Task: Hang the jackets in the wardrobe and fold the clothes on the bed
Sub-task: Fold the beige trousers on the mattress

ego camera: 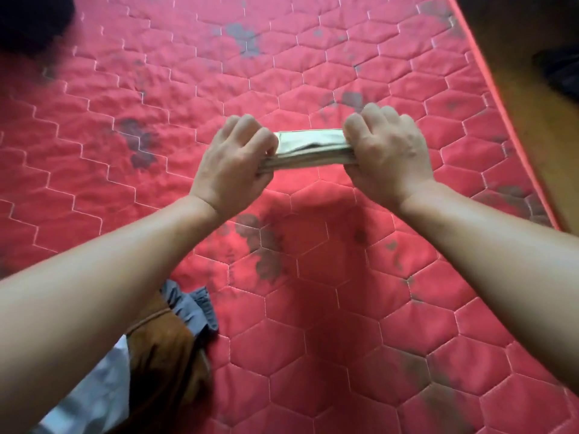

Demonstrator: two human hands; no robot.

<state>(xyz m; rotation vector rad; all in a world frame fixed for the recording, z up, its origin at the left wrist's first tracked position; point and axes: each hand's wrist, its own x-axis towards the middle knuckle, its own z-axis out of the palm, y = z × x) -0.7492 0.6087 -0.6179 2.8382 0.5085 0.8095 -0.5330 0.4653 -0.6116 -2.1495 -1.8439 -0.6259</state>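
Observation:
A small folded pale-green cloth (311,148) is held just above the red quilted mattress (344,308), in the middle of the view. My left hand (233,164) grips its left end with fingers curled round it. My right hand (390,153) grips its right end the same way. The cloth is a compact, thick bundle with stacked layers showing along its near edge. Both ends of it are hidden inside my fists.
A heap of clothes lies at the lower left: a brown garment (163,355), a grey one (191,308) and a white one (94,399). A dark shape (28,23) sits at the top left. The mattress edge (507,120) runs down the right, with wooden floor (548,136) beyond.

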